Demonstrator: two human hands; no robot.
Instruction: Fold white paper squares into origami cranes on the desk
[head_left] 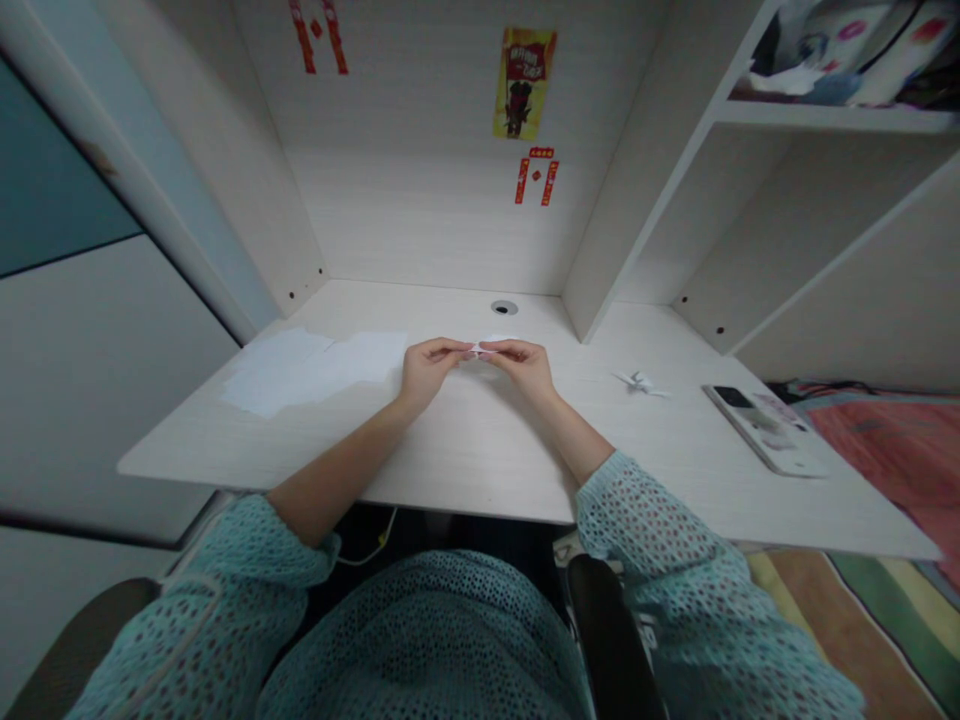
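My left hand [425, 366] and my right hand [525, 366] meet over the middle of the pale desk [465, 450]. Between their fingertips they pinch a small folded piece of white paper [484, 348], held just above the desktop. Most of the paper is hidden by my fingers. Loose white sheets [315, 368] lie flat to the left of my left hand. A small folded white paper figure [640, 382] rests on the desk to the right of my right hand.
A white remote control [765, 428] lies near the desk's right edge. A round cable hole [504, 307] sits at the back. Shelf walls rise at the right, with items on an upper shelf [840, 70]. Red and yellow stickers [525, 85] hang on the back wall.
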